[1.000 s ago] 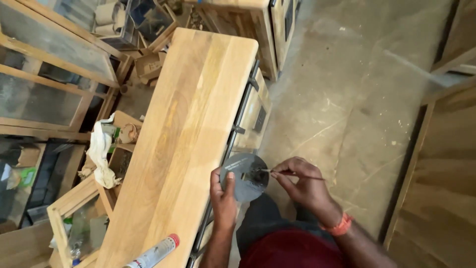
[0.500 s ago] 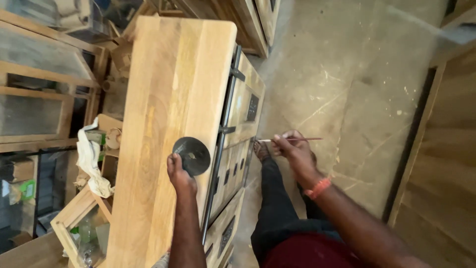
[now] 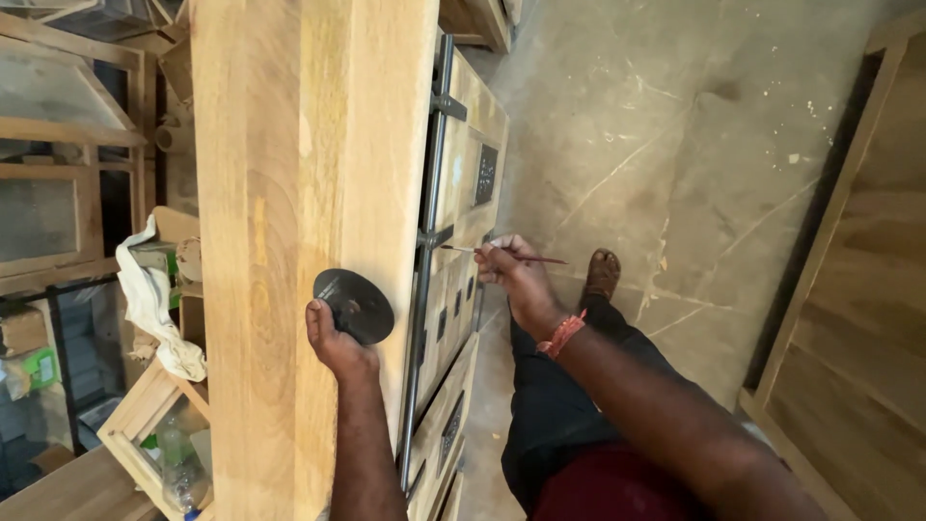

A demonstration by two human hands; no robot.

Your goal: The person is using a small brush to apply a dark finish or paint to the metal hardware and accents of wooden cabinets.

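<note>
Dark round disc (image 3: 355, 305) held flat on the pale wooden worktop (image 3: 289, 193) near its right edge, left hand (image 3: 333, 340) gripping its lower rim with curled fingers. Right of the worktop, thin brush (image 3: 506, 255) pinched in right hand (image 3: 516, 275) fingers, tip toward the carved panel (image 3: 473, 183). Left of the worktop hung white cloth (image 3: 149, 294).

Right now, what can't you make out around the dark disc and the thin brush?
- Dark disc, head view: its near edge hidden by the left hand.
- Thin brush: tip too small to show bristles or paint; middle hidden by the right hand.
- Wooden plank: both ends cut off by the frame.
- Plastic bottle below: blurred.
</note>
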